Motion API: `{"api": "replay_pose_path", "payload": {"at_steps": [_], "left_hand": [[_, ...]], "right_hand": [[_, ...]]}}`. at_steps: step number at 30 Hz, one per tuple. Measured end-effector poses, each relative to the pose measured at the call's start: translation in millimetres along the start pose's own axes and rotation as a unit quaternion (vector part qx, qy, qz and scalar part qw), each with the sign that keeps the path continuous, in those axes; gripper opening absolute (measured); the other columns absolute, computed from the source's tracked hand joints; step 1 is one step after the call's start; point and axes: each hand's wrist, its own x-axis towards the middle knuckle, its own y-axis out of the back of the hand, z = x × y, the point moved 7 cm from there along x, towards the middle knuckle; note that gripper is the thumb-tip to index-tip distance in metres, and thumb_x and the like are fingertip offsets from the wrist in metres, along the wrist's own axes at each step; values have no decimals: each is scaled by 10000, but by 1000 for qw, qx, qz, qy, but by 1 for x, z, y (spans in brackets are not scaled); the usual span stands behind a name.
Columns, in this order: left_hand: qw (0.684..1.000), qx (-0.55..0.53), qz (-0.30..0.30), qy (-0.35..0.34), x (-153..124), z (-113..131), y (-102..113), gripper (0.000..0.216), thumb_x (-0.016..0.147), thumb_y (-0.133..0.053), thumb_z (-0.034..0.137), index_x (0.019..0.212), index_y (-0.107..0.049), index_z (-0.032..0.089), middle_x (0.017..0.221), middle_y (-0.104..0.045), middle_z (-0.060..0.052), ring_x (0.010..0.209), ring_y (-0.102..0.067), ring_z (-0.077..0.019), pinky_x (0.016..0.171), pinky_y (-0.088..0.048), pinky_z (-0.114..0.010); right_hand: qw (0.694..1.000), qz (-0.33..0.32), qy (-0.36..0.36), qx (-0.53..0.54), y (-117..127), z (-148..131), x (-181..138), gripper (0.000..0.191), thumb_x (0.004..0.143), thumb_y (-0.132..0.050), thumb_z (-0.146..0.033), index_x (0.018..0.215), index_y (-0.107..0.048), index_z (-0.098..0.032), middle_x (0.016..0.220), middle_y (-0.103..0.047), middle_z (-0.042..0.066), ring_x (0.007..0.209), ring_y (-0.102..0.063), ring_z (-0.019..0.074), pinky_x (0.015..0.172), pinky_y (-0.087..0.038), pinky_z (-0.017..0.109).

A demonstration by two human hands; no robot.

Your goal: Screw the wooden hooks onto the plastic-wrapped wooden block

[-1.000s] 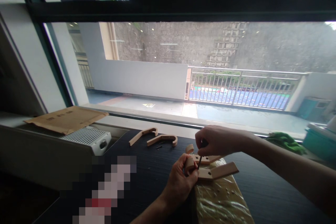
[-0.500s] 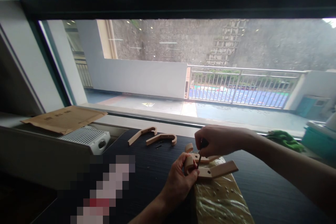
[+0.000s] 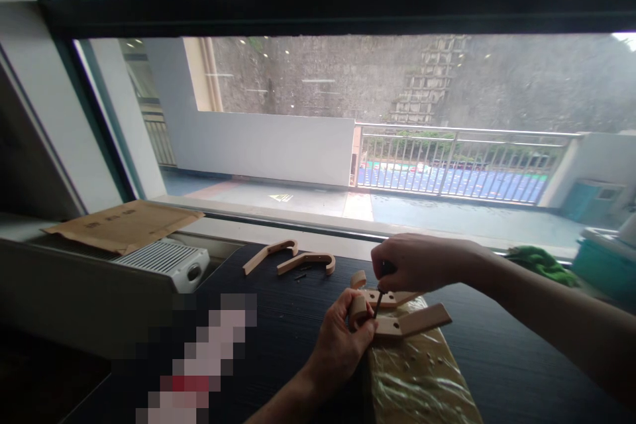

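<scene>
My left hand [image 3: 340, 344] is closed round the curved end of a wooden hook piece [image 3: 407, 323] that rests on a plastic-wrapped board [image 3: 420, 377]. My right hand [image 3: 417, 264] grips the dark handle of a small screwdriver [image 3: 380, 295] from above; its thin shaft stands nearly upright with the tip on the hook piece. A second wooden hook piece [image 3: 382, 297] lies just behind the first, partly hidden by my right hand.
Two more wooden hooks [image 3: 271, 253] [image 3: 311, 261] and a few small dark screws [image 3: 301, 274] lie on the dark table [image 3: 278, 331] near the window. A white heater [image 3: 166, 262] with cardboard [image 3: 122, 224] on it stands left. A green cloth [image 3: 539, 260] and teal box [image 3: 603, 271] sit right.
Almost nothing has moved; my right hand has shifted very slightly on the screwdriver and the view has dropped a little since the earliest frame.
</scene>
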Motion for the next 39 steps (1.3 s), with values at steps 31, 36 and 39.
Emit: {"api": "replay_pose_path", "payload": {"at_steps": [31, 36, 39], "left_hand": [[1000, 16, 2, -20, 0, 4, 1, 107, 736, -551, 107, 782, -488, 180, 731, -474, 36, 661, -404, -102, 627, -357, -197], [1000, 20, 1, -17, -1, 6, 2, 105, 736, -556, 115, 777, -484, 179, 724, -472, 38, 660, -405, -102, 634, -361, -196], [1000, 24, -1, -18, -1, 7, 1, 93, 743, -554, 128, 788, -490, 178, 734, -475, 36, 665, -409, -105, 631, -363, -198]], "right_hand": [[993, 66, -8, -94, 5, -12, -5, 228, 766, -469, -363, 767, -622, -193, 665, -614, 24, 561, -473, 133, 472, -290, 248], [995, 53, -9, -90, 7, -7, -10, 259, 747, -499, -376, 929, -601, -223, 697, -624, 9, 566, -479, 134, 495, -298, 255], [995, 54, 6, -84, 9, -10, -13, 159, 735, -499, -289, 831, -603, -218, 707, -613, 2, 586, -469, 125, 508, -302, 252]]}}
